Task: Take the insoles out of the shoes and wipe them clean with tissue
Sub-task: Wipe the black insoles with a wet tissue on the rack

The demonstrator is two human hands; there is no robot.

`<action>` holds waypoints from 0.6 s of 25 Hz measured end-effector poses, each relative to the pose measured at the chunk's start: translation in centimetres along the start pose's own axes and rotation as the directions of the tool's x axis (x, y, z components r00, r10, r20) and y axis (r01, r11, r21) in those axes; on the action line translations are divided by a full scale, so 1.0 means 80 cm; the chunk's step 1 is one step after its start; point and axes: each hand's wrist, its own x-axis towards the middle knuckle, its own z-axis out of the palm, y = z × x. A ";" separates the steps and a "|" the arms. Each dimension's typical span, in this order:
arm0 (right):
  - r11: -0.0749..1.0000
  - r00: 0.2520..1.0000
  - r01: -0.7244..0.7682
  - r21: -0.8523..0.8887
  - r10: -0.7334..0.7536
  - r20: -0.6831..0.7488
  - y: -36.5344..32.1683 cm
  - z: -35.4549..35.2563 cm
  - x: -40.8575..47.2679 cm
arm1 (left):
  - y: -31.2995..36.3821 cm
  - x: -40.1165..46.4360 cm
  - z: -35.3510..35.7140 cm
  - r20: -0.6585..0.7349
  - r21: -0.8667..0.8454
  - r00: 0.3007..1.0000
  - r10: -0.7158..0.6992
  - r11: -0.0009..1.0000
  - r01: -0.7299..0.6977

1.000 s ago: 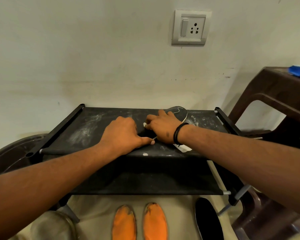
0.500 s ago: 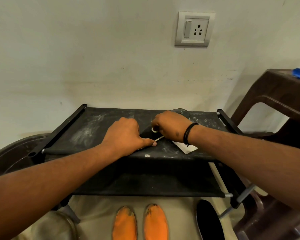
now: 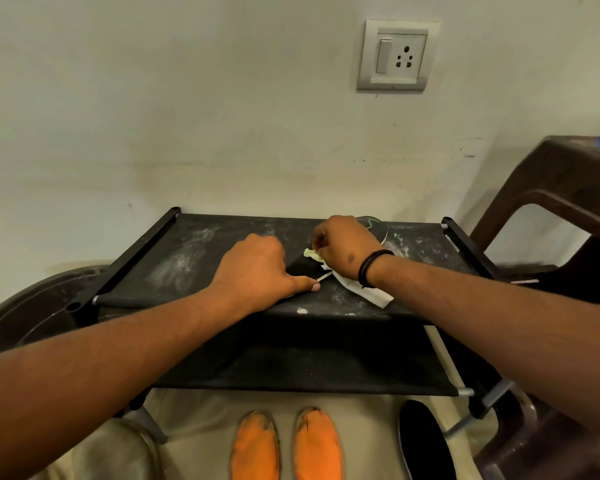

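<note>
A dark insole (image 3: 309, 268) is laid flat on the top tier of the black rack (image 3: 174, 258), apparently so that it can be pinned and rubbed against a firm surface. Its near-left end is pressed down by the left hand (image 3: 257, 271), fingers curled under and thumb stretched out to the right. A crumpled tissue (image 3: 313, 253) is pinched in the closed right hand (image 3: 347, 247) over the insole's middle, the far end showing beyond the knuckles.

Dark insole (image 3: 310, 268) flat on the top shelf, crumpled white tissue (image 3: 313, 253) on it.
</note>
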 end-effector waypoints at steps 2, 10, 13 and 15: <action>1.000 0.999 0.024 0.002 -0.024 0.031 -0.004 0.000 -0.001 | -0.001 0.000 0.001 0.000 0.000 1.000 -0.004 1.000 0.004; 0.979 0.994 0.103 -0.173 -0.097 0.040 -0.021 0.001 -0.010 | -0.001 -0.001 -0.001 -0.014 0.008 1.000 -0.004 1.000 0.004; 0.997 0.999 0.028 -0.068 -0.030 -0.029 -0.021 0.011 -0.008 | 0.000 -0.002 -0.001 -0.010 0.005 1.000 0.003 1.000 -0.003; 0.994 0.994 0.105 -0.038 -0.103 0.042 -0.024 0.020 -0.018 | -0.001 -0.002 0.000 -0.018 -0.015 1.000 0.001 1.000 -0.001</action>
